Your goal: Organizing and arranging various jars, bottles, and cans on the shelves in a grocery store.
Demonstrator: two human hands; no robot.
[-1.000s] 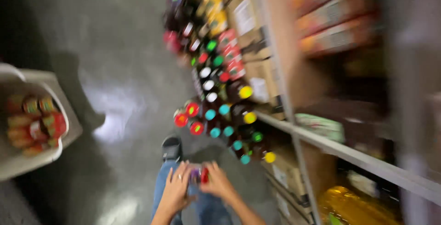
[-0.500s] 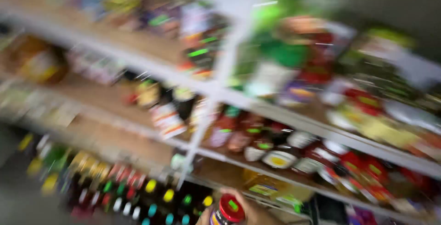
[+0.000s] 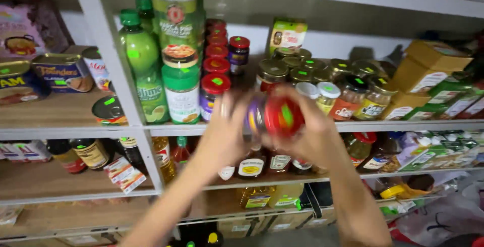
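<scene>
Both my hands hold one jar with a red lid [image 3: 275,117] and a green sticker on the lid, lifted in front of a grey shelf [image 3: 151,130]. My left hand [image 3: 226,128] grips the jar's body from the left. My right hand [image 3: 308,131] wraps the lid end from the right. The jar lies tilted, lid facing me. Just behind it on the shelf stands a row of similar red-lidded jars [image 3: 215,75] and gold-lidded jars [image 3: 272,73].
Green bottles and a tall green-lidded jar [image 3: 180,50] stand left of the red lids. Tins [image 3: 63,73] sit at far left, cardboard boxes [image 3: 428,73] at right. Sauce bottles [image 3: 252,166] fill the shelf below. A grey upright post [image 3: 108,55] divides the shelves.
The view swung up from the floor and low bottles to the shelf. My hands rose with the red-lidded jar from near my legs to shelf height.
</scene>
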